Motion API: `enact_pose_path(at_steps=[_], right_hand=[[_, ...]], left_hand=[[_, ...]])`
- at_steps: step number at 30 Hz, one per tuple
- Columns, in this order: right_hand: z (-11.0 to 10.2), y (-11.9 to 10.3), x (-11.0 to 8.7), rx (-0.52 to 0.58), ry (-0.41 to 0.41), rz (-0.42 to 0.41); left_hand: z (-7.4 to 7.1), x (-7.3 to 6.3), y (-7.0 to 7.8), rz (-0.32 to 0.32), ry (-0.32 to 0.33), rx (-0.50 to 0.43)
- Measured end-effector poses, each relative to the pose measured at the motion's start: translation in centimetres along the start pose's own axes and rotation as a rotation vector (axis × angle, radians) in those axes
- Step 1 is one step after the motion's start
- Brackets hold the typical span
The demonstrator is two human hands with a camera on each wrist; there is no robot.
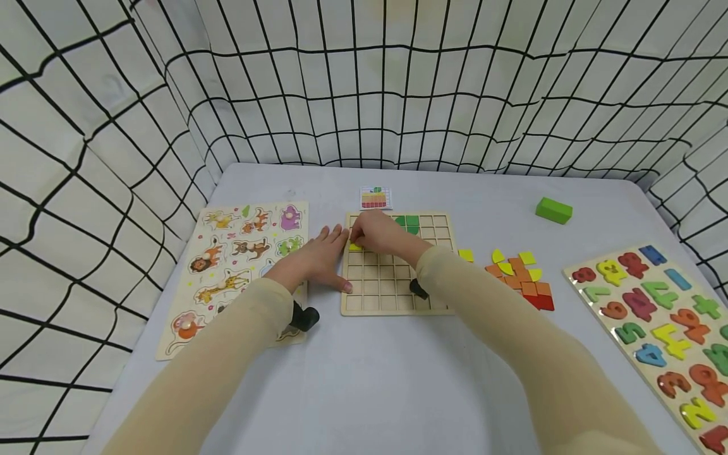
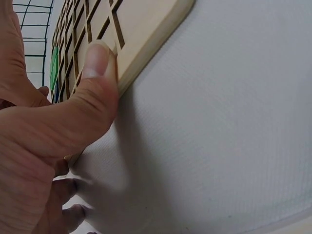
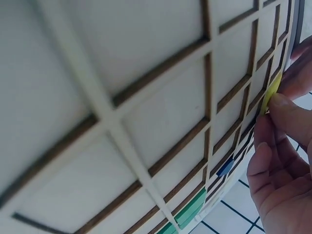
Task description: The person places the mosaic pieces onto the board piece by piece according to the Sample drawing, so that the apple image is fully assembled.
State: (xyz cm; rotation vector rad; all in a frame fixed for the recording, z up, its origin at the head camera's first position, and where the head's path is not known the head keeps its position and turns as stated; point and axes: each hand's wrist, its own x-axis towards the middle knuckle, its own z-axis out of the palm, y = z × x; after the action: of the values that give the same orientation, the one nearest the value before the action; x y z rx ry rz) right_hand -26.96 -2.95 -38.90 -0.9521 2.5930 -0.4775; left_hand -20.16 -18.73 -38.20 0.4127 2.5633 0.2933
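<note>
A square wooden grid board (image 1: pixel 364 308) lies in the middle of the table. My right hand (image 1: pixel 383 235) reaches over its left side and pinches a yellow tile (image 3: pixel 269 93) at a cell of the left column. My left hand (image 1: pixel 318 260) is spread beside the board's left edge, its thumb (image 2: pixel 97 61) resting on the wooden rim. Green tiles (image 1: pixel 411 222) sit in the upper cells, partly hidden by my right hand in the head view. A small blue piece (image 3: pixel 225 166) shows on the grid in the right wrist view.
Loose orange, red and yellow tiles (image 1: pixel 519 275) lie right of the board. A printed pattern card (image 1: pixel 375 198) is behind it. An animal puzzle (image 1: pixel 188 278) lies left, a number puzzle (image 1: pixel 620 328) right, a green block (image 1: pixel 554 211) at back right. Black netting surrounds the table.
</note>
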Motion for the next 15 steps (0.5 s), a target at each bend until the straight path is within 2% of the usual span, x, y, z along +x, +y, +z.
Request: enact_pose_path(at_steps=[15], right_hand=[[-0.7,-0.2,-1.5,-0.124,-0.055,-0.037]], left_hand=[[0.0,0.1,0.0,-0.016,0.0,0.009]])
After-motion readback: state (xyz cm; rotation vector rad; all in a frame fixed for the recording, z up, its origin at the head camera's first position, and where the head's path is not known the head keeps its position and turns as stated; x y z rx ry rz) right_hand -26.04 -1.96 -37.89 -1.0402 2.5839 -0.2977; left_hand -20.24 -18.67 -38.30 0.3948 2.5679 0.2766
